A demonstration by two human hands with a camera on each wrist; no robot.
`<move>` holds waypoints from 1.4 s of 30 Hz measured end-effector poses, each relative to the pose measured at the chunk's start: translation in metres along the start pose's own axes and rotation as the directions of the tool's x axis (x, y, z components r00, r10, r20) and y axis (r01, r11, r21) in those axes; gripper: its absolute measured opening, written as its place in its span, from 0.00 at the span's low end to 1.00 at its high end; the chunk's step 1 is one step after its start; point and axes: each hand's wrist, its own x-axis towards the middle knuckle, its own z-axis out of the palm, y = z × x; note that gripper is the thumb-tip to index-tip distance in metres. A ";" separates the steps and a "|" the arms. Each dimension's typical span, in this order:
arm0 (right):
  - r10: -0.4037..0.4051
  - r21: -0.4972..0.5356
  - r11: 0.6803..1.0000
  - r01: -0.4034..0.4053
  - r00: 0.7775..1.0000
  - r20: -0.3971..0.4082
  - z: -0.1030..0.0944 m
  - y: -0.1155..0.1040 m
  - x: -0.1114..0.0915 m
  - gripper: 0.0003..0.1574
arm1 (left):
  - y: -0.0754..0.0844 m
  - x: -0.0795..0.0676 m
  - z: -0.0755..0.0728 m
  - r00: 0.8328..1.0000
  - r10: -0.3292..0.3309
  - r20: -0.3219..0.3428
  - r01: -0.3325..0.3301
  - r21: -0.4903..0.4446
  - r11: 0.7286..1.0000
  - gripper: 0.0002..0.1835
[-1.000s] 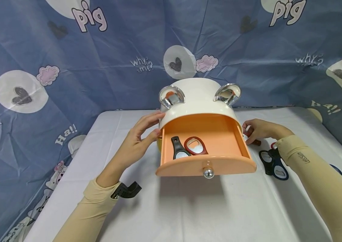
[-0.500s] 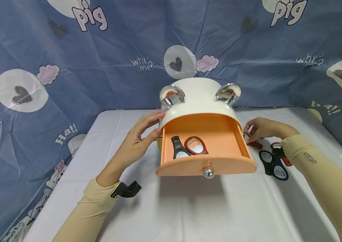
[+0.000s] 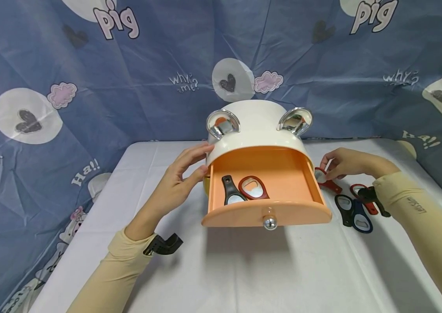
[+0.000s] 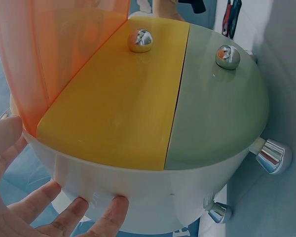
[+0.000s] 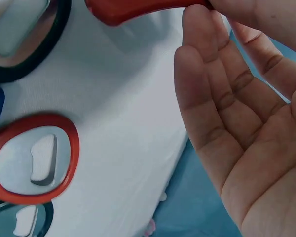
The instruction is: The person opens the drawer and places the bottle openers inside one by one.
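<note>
My left hand (image 3: 175, 182) rests on the side of a white rounded drawer box (image 3: 254, 121), fingers extended; in the left wrist view its fingertips (image 4: 119, 205) touch the white shell. From the box's front an orange drawer (image 3: 244, 216) is pulled out. Inside it lie a black bottle opener (image 3: 229, 187) and a dark red one (image 3: 263, 194), on the left side. Right of the box, my right hand (image 3: 347, 164) pinches a red bottle opener (image 3: 331, 186) between thumb and fingers. The right wrist view shows that opener's red handle (image 5: 133, 12) at the fingertips.
Beside the right forearm several openers lie bunched on the white cloth: a black one (image 3: 344, 213), a blue one (image 3: 361, 222), a red one (image 3: 371, 208) and another dark one. The box has a yellow panel (image 4: 113, 108) and a green panel (image 4: 217, 108). A patterned blue curtain (image 3: 158, 104) hangs behind.
My right hand has moved slightly right and back, bringing more of the red bottle opener into view beside the drawer. The forearm uncovers more openers. My left hand stays in place.
</note>
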 end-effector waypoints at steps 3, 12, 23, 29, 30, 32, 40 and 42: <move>0.005 0.010 1.000 -0.005 1.000 -0.012 -0.003 0.000 -0.005 0.17 | 0.000 0.000 0.000 1.000 0.000 0.000 0.000 0.000 1.000 0.26; 0.020 -0.017 1.000 -0.021 0.997 -0.079 -0.015 -0.005 -0.029 0.20 | 0.000 0.000 0.000 1.000 -0.001 0.003 0.001 0.001 1.000 0.26; -0.018 -0.047 0.999 0.011 0.987 -0.159 -0.032 -0.030 -0.065 0.23 | 0.000 -0.001 0.000 1.000 -0.006 0.003 0.006 0.004 1.000 0.26; -0.078 -0.091 0.994 0.060 0.975 -0.210 -0.037 -0.046 -0.082 0.20 | 0.000 -0.001 0.000 1.000 -0.005 0.002 0.005 -0.001 1.000 0.26; -0.086 -0.100 0.993 0.065 0.972 -0.220 -0.037 -0.048 -0.084 0.20 | 0.000 -0.001 0.000 1.000 -0.005 0.002 0.005 -0.004 1.000 0.26; -0.091 -0.104 0.992 0.068 0.967 -0.236 -0.039 -0.053 -0.090 0.21 | 0.000 -0.001 0.000 1.000 -0.006 0.002 0.006 -0.011 1.000 0.26; -0.119 -0.120 0.989 0.085 0.944 -0.306 -0.043 -0.071 -0.109 0.23 | 0.000 0.000 0.001 1.000 -0.002 0.004 0.002 -0.020 1.000 0.26; -0.126 -0.129 0.988 0.089 0.939 -0.321 -0.044 -0.074 -0.113 0.23 | -0.001 0.000 0.000 1.000 -0.001 0.003 0.001 -0.017 1.000 0.26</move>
